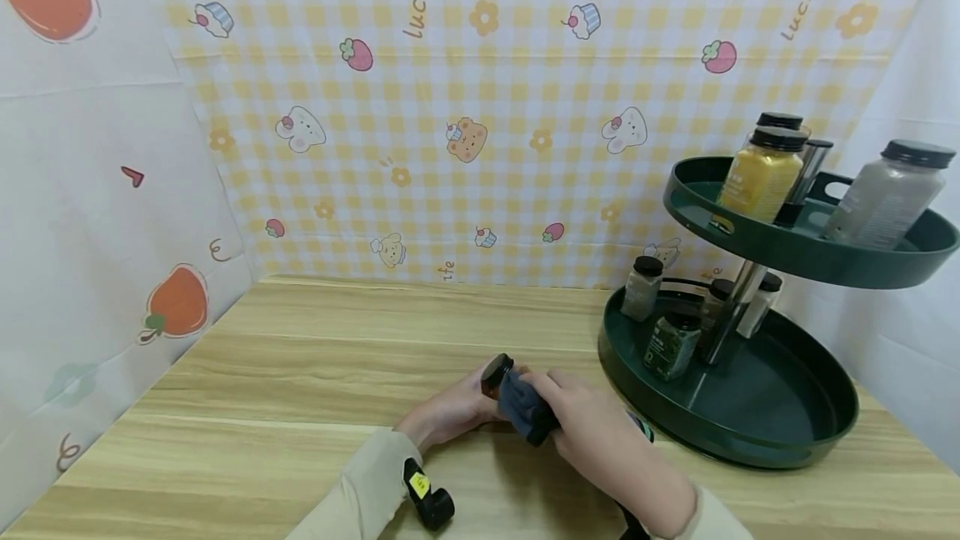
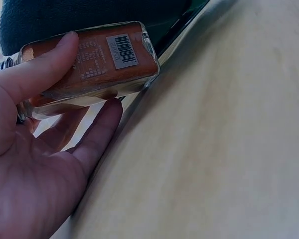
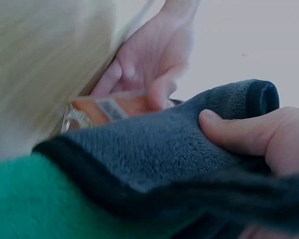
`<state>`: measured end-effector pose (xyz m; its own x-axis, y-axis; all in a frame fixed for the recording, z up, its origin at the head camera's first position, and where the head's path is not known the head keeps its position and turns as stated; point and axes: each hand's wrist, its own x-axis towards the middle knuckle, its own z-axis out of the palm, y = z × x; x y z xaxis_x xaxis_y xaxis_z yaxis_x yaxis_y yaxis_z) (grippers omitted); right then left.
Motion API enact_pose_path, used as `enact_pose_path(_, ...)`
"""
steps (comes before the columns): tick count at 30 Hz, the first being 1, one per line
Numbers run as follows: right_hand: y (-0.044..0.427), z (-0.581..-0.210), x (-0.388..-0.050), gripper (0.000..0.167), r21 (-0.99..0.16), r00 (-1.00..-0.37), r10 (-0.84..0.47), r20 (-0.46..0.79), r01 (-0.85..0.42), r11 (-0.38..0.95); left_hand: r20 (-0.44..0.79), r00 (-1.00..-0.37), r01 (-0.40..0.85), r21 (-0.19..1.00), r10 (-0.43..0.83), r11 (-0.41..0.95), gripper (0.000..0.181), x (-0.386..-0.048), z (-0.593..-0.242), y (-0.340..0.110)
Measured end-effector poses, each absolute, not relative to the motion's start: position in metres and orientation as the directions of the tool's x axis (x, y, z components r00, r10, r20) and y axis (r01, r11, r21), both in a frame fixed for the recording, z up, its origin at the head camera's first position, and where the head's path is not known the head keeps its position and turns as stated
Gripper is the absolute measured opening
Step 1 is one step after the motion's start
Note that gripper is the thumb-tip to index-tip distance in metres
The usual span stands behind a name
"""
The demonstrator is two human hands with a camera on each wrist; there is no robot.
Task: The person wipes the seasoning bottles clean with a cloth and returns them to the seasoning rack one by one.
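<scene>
Tilted in my left hand (image 1: 456,412) is a glass spice jar (image 2: 97,64) with orange-brown contents and a barcode label. In the head view its black lid (image 1: 495,372) points up and away. The left thumb lies across the labelled side and the fingers are beneath. My right hand (image 1: 600,432) pinches a fluffy cloth (image 3: 149,144), grey on one face and green on the other, with a black border. In the head view the cloth lies against the jar's right side. The right thumb presses on the grey face; the other right fingers are mostly hidden.
A dark green two-tier round rack (image 1: 795,440) stands on the wooden table (image 1: 300,357) at the right. Its lower tier bears several small black-lidded jars, including a green-filled jar (image 1: 672,348). A yellow-filled jar (image 1: 761,182) and a pale-filled jar (image 1: 885,202) stand on the upper tier.
</scene>
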<state>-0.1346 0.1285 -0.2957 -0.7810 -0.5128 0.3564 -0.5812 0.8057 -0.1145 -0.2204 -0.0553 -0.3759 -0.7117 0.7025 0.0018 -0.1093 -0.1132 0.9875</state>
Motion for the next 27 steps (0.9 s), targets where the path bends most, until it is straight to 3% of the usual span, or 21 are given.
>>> enact_pose_path(6, 0.135, -0.295, -0.141, 0.047, -0.22, -0.865, -0.409, 0.29, -0.476, 0.851, -0.009, -0.716, -0.125, 0.986, 0.698, -0.115, 0.053, -0.22, -0.375, -0.054)
enact_pose_path(14, 0.148, -0.303, -0.154, 0.035, -0.104, -0.936, -0.298, 0.185, -0.32, 0.942, -0.033, -0.743, -0.131, 0.987, 0.669, -0.096, 0.061, -0.219, -0.375, -0.054)
enact_pose_path(19, 0.147, -0.306, -0.153, 0.032, -0.119, -0.92, -0.313, 0.235, -0.347, 0.93, -0.031, -0.742, -0.125, 0.988, 0.669, -0.093, 0.061, -0.219, -0.375, -0.054)
enact_pose_path(27, 0.135, -0.303, -0.144, 0.049, -0.236, -0.844, -0.367, 0.391, -0.477, 0.846, 0.037, -0.683, -0.081, 0.989, 0.729, -0.126, 0.058, -0.221, -0.374, -0.052)
